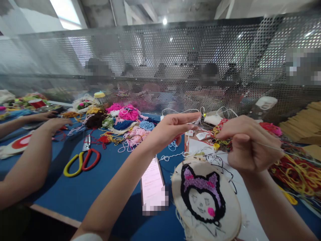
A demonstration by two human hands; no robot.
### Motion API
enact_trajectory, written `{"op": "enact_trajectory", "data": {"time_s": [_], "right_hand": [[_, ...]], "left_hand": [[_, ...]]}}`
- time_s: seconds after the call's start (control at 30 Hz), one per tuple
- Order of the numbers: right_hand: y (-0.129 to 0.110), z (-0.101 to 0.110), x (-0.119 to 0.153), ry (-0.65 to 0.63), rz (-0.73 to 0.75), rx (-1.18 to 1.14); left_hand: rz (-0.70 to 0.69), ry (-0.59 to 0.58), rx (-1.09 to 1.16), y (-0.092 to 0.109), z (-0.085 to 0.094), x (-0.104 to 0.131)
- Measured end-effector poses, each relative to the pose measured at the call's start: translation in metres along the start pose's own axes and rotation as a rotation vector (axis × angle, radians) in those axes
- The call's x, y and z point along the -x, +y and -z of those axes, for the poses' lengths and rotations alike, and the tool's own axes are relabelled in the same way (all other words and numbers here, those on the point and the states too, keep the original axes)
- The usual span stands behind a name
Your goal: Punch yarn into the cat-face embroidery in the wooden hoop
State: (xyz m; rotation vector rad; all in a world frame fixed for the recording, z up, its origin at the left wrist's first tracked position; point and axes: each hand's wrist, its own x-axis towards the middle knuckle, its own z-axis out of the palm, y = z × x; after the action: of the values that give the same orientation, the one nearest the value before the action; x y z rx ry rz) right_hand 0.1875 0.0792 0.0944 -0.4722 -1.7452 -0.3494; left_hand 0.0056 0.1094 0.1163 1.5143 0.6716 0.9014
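Note:
My left hand (173, 128) reaches in above the table, its fingers stretched to the right and the tips of thumb and fingers close together. Something thin and pale shows at those tips, too small to make out. My right hand (250, 144) is curled closed, and a pale thread (296, 153) runs from it off to the right. Below the hands lies an embroidery hoop (235, 207) with cream cloth, worked with a black-outlined character with a purple hood and one pink cheek. Loose black yarn (232, 179) trails at the hoop's upper right.
A phone (152, 182) with a lit screen lies left of the hoop. Scissors (85, 157) with yellow and red handles are further left. Yarn heaps (127, 113) line the back, more yarn (298, 170) the right. Another person's arms (32, 157) work at the left. A perforated metal screen (150, 50) stands behind.

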Motion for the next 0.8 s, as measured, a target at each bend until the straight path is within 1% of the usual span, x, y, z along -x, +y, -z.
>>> {"op": "enact_trajectory", "data": {"time_s": [0.1,0.2,0.4,0.63,0.8], "right_hand": [[0.0004,-0.0040,-0.0002,0.090,0.007,-0.052],[0.0007,-0.0049,-0.0005,0.076,0.004,-0.048],[0.0019,-0.0020,0.0002,0.008,-0.001,-0.048],[-0.0006,-0.0038,-0.0012,0.105,-0.002,-0.043],[-0.0008,-0.0035,-0.0018,0.078,0.000,-0.036]], "left_hand": [[-0.004,0.015,0.007,0.0026,-0.0017,0.0015],[0.003,0.014,0.008,0.0026,-0.0022,0.0024],[-0.002,-0.017,-0.026,0.0019,-0.0030,0.0031],[-0.004,-0.003,-0.023,0.0042,-0.0020,0.0032],[-0.010,0.008,-0.023,0.0030,-0.0025,0.0037]]}}
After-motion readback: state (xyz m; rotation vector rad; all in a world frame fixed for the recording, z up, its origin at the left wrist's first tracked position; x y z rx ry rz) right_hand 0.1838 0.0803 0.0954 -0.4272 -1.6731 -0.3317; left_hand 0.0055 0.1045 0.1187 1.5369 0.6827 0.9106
